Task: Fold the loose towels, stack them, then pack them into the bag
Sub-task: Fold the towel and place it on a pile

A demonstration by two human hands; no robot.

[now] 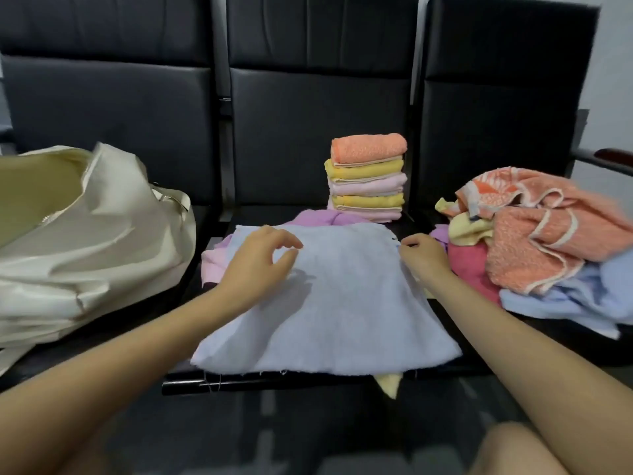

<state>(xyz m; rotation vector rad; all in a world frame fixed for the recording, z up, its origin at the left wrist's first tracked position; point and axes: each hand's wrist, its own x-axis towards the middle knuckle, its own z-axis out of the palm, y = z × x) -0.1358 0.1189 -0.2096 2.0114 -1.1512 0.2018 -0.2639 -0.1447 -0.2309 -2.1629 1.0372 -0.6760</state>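
Your left hand point(260, 258) rests loosely open on the pale blue towel point(329, 303) spread at the seat's front edge; your right hand point(423, 255) pinches its right edge.

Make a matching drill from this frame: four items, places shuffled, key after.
Items
1. cream fabric bag
2. stack of folded towels
3. loose heap of orange, blue and pink towels
4. pale blue towel spread flat

Places
A. middle seat, under both hands
B. left seat, mouth open
C. right seat
D. back of middle seat, behind the spread towel

Pairs: 1-B, 2-D, 3-C, 4-A

The left hand rests on the spread towel; the right hand holds its right edge.
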